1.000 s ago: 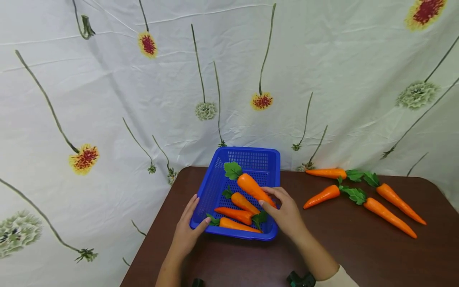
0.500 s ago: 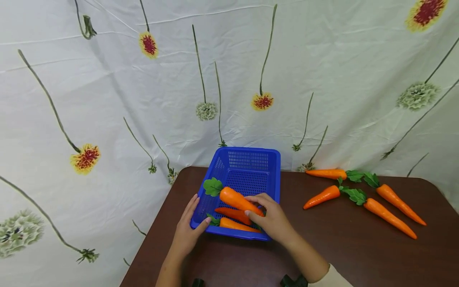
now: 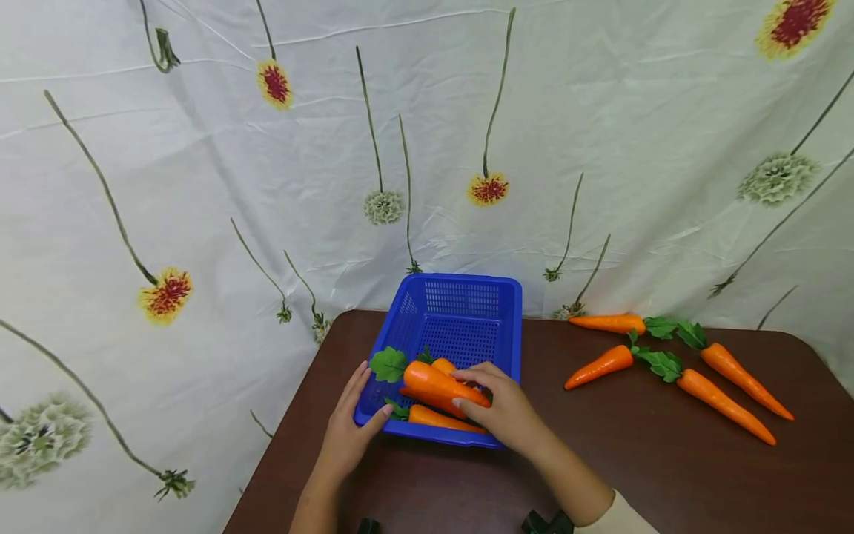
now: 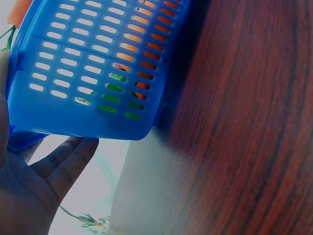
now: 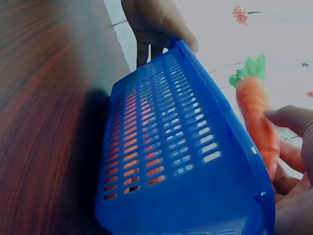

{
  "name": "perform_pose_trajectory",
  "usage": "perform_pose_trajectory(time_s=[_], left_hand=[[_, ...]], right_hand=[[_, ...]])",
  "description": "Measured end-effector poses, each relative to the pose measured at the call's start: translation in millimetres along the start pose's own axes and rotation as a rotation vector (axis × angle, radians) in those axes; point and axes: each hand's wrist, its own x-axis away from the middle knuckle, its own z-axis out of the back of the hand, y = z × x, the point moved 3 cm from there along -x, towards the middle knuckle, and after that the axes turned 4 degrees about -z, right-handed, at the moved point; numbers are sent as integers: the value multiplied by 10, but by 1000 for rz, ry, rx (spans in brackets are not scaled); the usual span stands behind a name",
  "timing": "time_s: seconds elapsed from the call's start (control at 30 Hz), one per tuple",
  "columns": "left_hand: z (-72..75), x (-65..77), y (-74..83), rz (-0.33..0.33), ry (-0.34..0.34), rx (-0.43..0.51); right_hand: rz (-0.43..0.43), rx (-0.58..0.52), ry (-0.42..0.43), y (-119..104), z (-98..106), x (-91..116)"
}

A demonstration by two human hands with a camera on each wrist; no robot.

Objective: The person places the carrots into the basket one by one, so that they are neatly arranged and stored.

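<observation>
In the head view a blue plastic basket (image 3: 462,299) with slotted walls sits on the dark brown table. My left hand (image 3: 347,430) holds its near left corner, thumb over the rim and fingers along the outside, as the left wrist view also shows. Low over the basket's near end, my right hand (image 3: 503,408) grips an orange carrot (image 3: 432,381) by its narrow end, leaves (image 3: 389,365) pointing left. Beneath it lie more carrots: one along the front wall (image 3: 437,418), another behind (image 3: 444,365), and a redder one mostly hidden.
To the right on the table (image 3: 640,460) lie several more carrots (image 3: 723,404) with green leaves, one (image 3: 607,322) close to the back edge. A white cloth (image 3: 320,148) printed with flowers hangs behind the table. Dark wrist gear (image 3: 547,522) shows at the bottom edge.
My right hand has brought the carrot left and down, from above the middle of the basket to close over the other carrots. My left hand has stayed on the corner.
</observation>
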Motion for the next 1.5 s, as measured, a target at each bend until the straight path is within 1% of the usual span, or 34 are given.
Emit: perform_pose_trajectory(time_s=[0.1,0.27,0.47,0.67,0.77,0.93,1.23,1.5], left_hand=[[1,1,0,-2,-3,0],[7,-1,6,7,-10,-4],[11,0,10,8,-4,-7],[18,-4,6,7,-5,-14],[24,-4,10,7,-7,-12],[30,-3,12,1,-4,-11],[31,-5,11,7,-6,-8],[15,-10,-11,12,-11,-4]], right_hand=[[-10,-23,1,24,25,6],[-23,-74,28,60,83,10],[-15,-83,39,101,139,11],[-53,-101,50,162,212,4],[-48,-97,72,173,272,5],[-23,-65,126,230,400,26],[-68,-21,215,460,690,77],[-130,21,265,713,1006,266]])
